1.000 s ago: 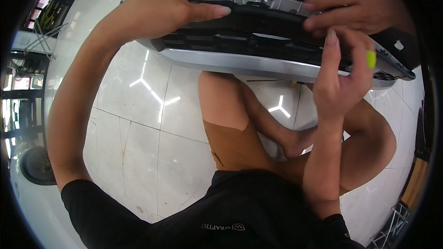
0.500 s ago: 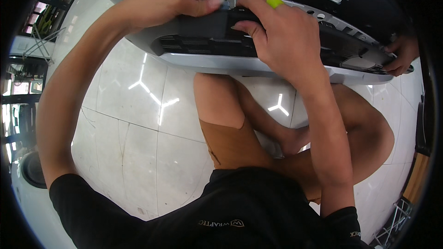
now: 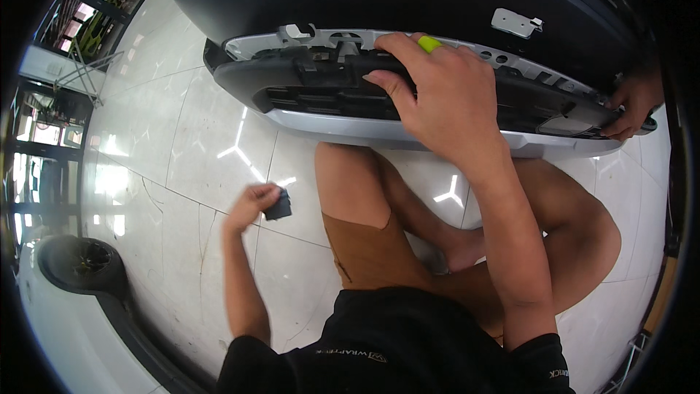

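In front of me is a car bumper with a black plastic trim panel (image 3: pixel 328 76) and a silver lower strip (image 3: pixel 350 131). A pale metal bracket (image 3: pixel 259 47) with holes runs along the gap above the panel. My right hand (image 3: pixel 456 98), with a yellow-green band on one finger, grips the panel's upper edge, fingers curled over it and thumb in front. Out over the floor to the left, my left hand (image 3: pixel 251 206) pinches a small dark square piece (image 3: pixel 278 206), slightly blurred. Another person's hand (image 3: pixel 633 109) rests on the panel's far right end.
Above the bumper spreads the large dark body panel (image 3: pixel 394 0), carrying a small white bracket (image 3: pixel 516 23). My bent legs (image 3: pixel 357 182) are close below the bumper on the tiled floor (image 3: pixel 182 146). A white car with its wheel (image 3: pixel 80 263) stands at the lower left.
My left hand has left the bumper's upper edge and swung down and left, with the small dark piece in it. My right hand keeps its grip on the panel. The view has shifted slightly.
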Demonstrator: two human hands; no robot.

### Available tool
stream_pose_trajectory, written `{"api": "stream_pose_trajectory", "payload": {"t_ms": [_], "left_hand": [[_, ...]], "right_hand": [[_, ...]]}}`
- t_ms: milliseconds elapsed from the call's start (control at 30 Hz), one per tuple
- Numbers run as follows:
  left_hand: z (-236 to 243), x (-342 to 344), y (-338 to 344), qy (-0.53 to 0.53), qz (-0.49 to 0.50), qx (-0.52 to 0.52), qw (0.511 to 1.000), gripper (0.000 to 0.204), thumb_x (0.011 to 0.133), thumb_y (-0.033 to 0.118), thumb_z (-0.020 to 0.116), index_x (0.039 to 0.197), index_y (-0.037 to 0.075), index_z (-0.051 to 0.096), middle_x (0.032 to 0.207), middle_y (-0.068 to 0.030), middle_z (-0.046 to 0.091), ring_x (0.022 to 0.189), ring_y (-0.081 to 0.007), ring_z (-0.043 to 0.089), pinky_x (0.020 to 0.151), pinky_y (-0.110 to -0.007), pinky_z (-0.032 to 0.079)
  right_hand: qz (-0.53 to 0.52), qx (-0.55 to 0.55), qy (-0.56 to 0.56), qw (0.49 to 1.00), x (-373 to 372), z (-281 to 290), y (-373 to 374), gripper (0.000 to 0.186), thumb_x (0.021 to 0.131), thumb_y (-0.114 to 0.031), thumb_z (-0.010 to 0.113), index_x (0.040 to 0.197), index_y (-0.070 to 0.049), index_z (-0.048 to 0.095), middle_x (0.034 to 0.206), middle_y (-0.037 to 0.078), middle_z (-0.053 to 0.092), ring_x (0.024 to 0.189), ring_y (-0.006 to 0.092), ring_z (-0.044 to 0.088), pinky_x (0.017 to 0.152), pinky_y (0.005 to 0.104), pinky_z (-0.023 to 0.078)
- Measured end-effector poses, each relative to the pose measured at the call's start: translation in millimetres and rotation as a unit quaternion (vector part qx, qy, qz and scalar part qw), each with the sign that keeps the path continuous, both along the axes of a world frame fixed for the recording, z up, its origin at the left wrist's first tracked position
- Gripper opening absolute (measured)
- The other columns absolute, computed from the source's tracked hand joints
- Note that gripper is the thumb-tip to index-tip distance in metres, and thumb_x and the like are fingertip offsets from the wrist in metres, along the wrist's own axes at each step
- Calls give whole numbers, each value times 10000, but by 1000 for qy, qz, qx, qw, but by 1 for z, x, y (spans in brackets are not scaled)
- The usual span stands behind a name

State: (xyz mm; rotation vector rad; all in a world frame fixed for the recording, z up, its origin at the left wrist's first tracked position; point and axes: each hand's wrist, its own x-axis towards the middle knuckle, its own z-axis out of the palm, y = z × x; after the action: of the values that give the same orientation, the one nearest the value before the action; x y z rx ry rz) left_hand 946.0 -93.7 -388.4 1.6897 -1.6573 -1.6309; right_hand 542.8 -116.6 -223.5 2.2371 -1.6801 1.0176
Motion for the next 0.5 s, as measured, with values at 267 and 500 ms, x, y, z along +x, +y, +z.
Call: {"api": "stream_pose_trajectory", "payload": {"t_ms": [267,500], "left_hand": [[-177,-42,58,-369,196,-313,853,273,994,272,663,1121,38,725,1124,-192,632,1035,-299,612,921,-383,485],[123,-167,-29,41,167,-614,770,165,975,97,675,1102,-2,710,1034,-88,717,960,-173,655,865,-325,503]], "right_hand": [[-3,-75,-37,997,-2,-8,-11,293,806,-330,829,1018,-129,813,961,59,688,916,281,652,772,405,525],[21,-102,-42,994,0,-16,-10,257,832,-238,813,1041,-92,779,964,68,648,969,288,601,849,432,449]]}}
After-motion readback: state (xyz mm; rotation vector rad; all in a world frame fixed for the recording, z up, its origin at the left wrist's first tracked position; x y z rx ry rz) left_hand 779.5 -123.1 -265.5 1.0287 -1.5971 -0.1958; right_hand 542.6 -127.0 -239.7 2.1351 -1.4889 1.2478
